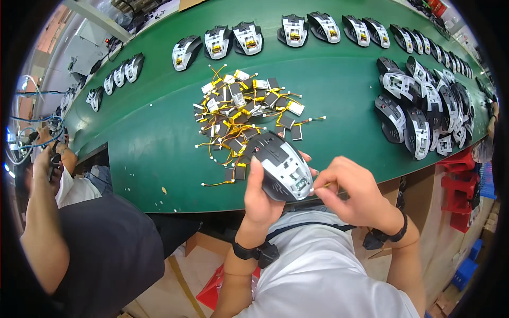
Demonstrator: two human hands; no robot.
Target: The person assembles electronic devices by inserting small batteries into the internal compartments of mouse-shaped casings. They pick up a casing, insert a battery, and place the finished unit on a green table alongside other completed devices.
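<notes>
My left hand (261, 197) is wrapped round a black and silver computer mouse (280, 163), its opened body tilted over the table's front edge. A small cavity with a green circuit board shows at the end nearest my right hand. My right hand (352, 192) pinches a thin battery lead, whose small white plug (312, 190) is right beside that cavity. Whether the plug touches the mouse I cannot tell, and any battery on the lead is hidden by my fingers. Just beyond the mouse lies a heap of small silver and black batteries (238, 100) with coloured leads.
Several similar mice (248, 38) stand in a curved row along the back of the green table (154, 143). A pile of mice (418, 124) lies on the right. Red plastic bins (458, 188) stand beyond the table's right edge. A co-worker in dark clothing (106, 249) sits to my left.
</notes>
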